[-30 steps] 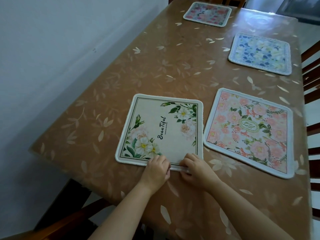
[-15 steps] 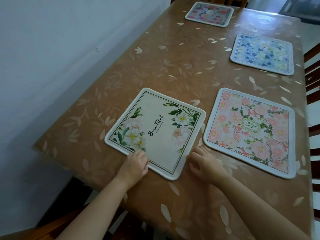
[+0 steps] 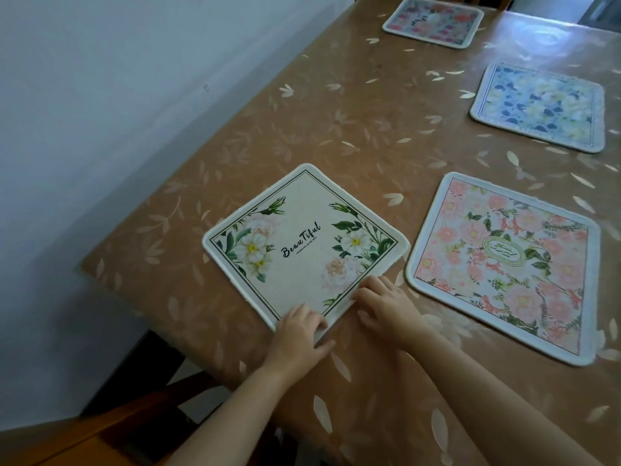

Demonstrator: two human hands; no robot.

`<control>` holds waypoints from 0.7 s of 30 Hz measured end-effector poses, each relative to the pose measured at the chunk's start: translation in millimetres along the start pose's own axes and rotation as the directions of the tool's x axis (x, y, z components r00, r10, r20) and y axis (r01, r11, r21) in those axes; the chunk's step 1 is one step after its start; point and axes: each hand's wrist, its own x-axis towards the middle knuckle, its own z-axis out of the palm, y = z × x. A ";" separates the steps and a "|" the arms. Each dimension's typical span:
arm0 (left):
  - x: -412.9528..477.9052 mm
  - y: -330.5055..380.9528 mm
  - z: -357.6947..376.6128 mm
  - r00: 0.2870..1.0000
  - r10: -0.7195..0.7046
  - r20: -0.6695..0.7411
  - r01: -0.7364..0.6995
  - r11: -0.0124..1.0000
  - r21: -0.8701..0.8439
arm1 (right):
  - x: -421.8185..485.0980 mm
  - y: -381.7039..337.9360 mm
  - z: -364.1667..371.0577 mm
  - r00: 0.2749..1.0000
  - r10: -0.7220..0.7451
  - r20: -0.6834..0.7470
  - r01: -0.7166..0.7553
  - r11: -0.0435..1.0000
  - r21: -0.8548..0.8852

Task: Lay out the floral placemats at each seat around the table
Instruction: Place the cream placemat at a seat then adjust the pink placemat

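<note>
Head view: the cream placemat (image 3: 302, 243) lies skewed, corner-on, at the near end of the table (image 3: 336, 129), its near corner held by the left hand (image 3: 297, 334) — fingers curled on top, thumb at the edge — while the right hand (image 3: 383, 304) sets bent fingertips against the adjoining edge; nipping or pushing cannot be told. The pink placemat (image 3: 504, 264) just beside it, and the blue placemat (image 3: 541, 107) and far placemat (image 3: 433, 21) beyond, lie flat; the step judged in hand is squaring this mat, so the next move calls for turning its border parallel to the table edge.

Palms down, left hand (image 3: 299, 334) lies beside right hand (image 3: 386, 307).
</note>
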 end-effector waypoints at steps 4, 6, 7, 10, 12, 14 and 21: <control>-2.7 6.5 10.8 0.992 -0.089 -0.087 0.085 0.995 -0.056 | 10.2 9.0 -3.4 1.000 0.001 0.015 0.000 0.998 -0.058; -3.4 4.2 9.8 0.991 -0.087 -0.104 0.080 0.994 -0.068 | 15.9 9.5 -7.3 0.999 -0.023 0.022 0.024 0.997 -0.076; -3.7 2.9 8.8 0.990 -0.081 -0.114 0.073 0.995 -0.069 | 18.4 9.0 -9.1 0.999 -0.042 0.016 0.043 0.996 -0.075; -5.7 2.6 4.4 0.990 -0.050 -0.129 0.047 0.998 -0.030 | 23.6 9.0 -12.6 0.995 -0.103 0.015 0.103 0.993 -0.063; -6.7 3.8 2.4 0.990 -0.028 -0.135 0.027 1.000 -0.008 | 25.5 11.3 -14.2 0.992 -0.123 0.034 0.125 0.990 -0.064; -6.7 4.7 0.7 0.990 -0.014 -0.138 0.015 1.000 0.004 | 26.7 13.9 -15.5 0.989 -0.138 0.047 0.140 0.988 -0.057; -3.3 -16.5 -16.6 0.999 -0.038 -0.036 0.036 0.997 -0.073 | 27.0 5.9 -10.2 0.993 -0.115 0.037 0.116 0.992 -0.049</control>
